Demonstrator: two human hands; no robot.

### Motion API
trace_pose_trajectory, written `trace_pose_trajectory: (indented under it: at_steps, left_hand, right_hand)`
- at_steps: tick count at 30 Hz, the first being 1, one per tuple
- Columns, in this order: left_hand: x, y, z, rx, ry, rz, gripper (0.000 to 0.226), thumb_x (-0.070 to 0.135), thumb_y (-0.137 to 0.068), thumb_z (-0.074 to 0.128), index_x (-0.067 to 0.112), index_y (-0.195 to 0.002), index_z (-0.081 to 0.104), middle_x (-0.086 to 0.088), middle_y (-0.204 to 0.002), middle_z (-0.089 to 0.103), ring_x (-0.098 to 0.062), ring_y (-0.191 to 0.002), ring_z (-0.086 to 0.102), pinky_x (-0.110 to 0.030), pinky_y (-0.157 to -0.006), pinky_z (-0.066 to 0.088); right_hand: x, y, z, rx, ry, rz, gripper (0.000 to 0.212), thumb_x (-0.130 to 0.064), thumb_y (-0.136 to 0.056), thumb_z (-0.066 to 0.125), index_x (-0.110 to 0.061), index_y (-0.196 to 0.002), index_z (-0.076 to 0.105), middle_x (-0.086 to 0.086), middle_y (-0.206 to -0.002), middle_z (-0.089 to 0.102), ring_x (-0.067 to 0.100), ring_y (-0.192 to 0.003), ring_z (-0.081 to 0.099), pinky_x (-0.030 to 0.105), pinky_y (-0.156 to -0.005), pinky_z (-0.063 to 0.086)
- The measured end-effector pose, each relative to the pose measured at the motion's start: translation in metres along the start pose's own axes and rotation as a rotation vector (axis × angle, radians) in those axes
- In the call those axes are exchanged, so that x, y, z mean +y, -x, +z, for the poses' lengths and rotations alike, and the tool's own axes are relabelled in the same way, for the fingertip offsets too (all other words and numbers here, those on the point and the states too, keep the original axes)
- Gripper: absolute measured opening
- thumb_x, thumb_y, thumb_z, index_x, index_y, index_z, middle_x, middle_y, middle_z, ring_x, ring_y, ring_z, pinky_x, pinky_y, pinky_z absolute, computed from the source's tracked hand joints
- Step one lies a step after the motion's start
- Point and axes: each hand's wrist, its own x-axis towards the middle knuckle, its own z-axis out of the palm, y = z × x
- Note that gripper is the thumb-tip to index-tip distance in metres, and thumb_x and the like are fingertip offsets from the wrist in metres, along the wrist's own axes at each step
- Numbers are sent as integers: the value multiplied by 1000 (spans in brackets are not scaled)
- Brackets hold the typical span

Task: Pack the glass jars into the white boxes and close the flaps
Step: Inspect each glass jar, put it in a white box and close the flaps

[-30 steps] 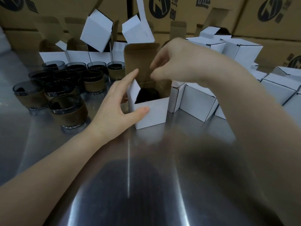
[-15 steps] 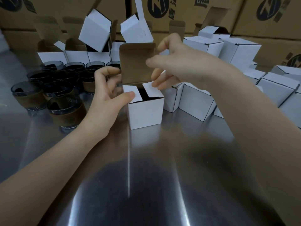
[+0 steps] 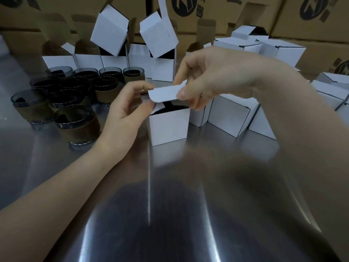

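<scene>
One white box (image 3: 169,125) stands on the shiny tabletop (image 3: 170,205), right under the fingers of both hands. A dark glass jar (image 3: 171,107) sits inside it. Only a bit of it shows through the gap at the top. The right hand (image 3: 213,78) pinches the lid flap (image 3: 164,93) between thumb and fingers and bends it down over the opening. The left hand (image 3: 128,110) has its fingers curled too, and they seem to pinch the left end of the same flap. The flap is not tucked in yet, so I think this box is nearly done but not shut.

A lot is left to do. Many unpacked jars (image 3: 75,121) wait just left of the left fingers. Behind the fingers, open boxes (image 3: 120,62) stand in a row. To the right of the right fingers, closed boxes (image 3: 232,114) are packed close together. Big brown cartons (image 3: 245,14) stand at the very back. Nothing blocks the flap, but the closed boxes crowd the box's right side.
</scene>
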Motion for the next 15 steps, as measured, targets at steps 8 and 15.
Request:
trace_pose_trajectory:
  at_steps: [8, 15]
  left_hand:
    - [4, 4, 2, -91, -91, -15, 28, 29, -90, 53, 19, -116, 54, 5, -121, 54, 5, -111, 53, -14, -92, 43]
    - [1, 4, -1, -73, -176, 3, 29, 26, -92, 53, 28, -121, 56, 2, -132, 52, -11, -127, 49, -32, -106, 43]
  right_hand:
    - [2, -5, 9, 39, 286, -42, 24, -24, -81, 78, -20, -95, 58, -4, -59, 69, 18, -59, 71, 31, -58, 59]
    - [1, -5, 13, 69, 384, -87, 25, -25, -83, 77, -25, -88, 52, -5, -56, 64, 11, -50, 66, 26, -53, 57]
